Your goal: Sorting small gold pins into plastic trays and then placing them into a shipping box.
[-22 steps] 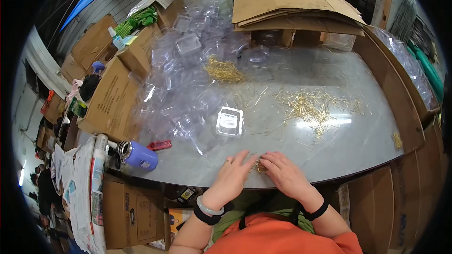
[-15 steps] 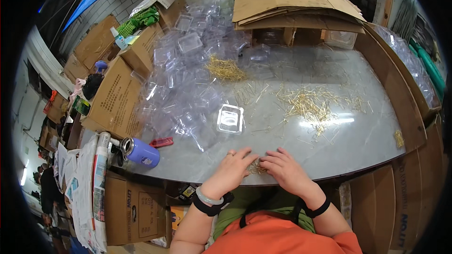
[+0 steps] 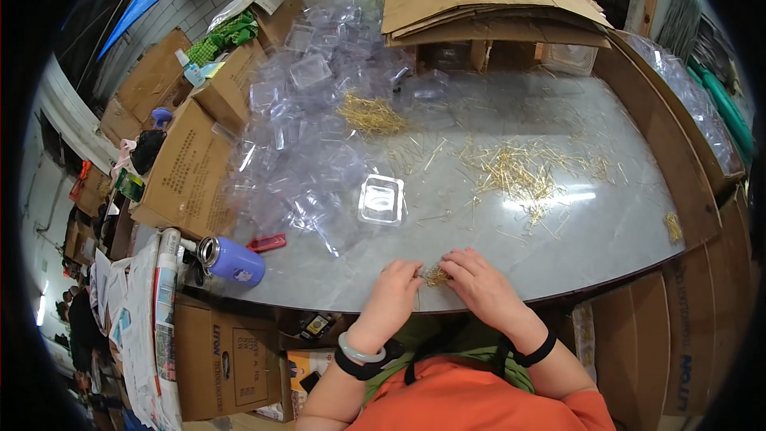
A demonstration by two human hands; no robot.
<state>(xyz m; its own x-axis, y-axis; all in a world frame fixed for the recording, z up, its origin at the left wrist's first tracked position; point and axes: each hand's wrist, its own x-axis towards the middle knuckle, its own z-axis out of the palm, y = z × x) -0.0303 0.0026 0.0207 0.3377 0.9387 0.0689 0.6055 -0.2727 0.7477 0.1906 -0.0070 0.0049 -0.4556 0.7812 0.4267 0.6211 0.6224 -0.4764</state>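
Observation:
A small bundle of thin gold wire hooks (image 3: 436, 276) lies between my hands at the near edge of the table. My left hand (image 3: 392, 294) closes on its left end with curled fingers. From the other side, the fingers of my right hand (image 3: 481, 287) are bent round the right end. Beyond them, a loose heap of the same gold hooks (image 3: 523, 175) spreads over the grey tabletop (image 3: 455, 243). A clear plastic box (image 3: 381, 199) sits in front of my left hand.
Many clear plastic boxes (image 3: 299, 152) pile up on the left, with a gold wire clump (image 3: 371, 114) beside them. A purple bottle (image 3: 237, 261) and a red tool (image 3: 267, 243) lie nearer. Cardboard sheets (image 3: 495, 8) cover a box at the back; cardboard walls (image 3: 662, 144) edge the right.
My left hand's fingers have drawn in and curled, leaving more of the gold bundle showing. My right hand stays at its end. The whole view has shifted slightly.

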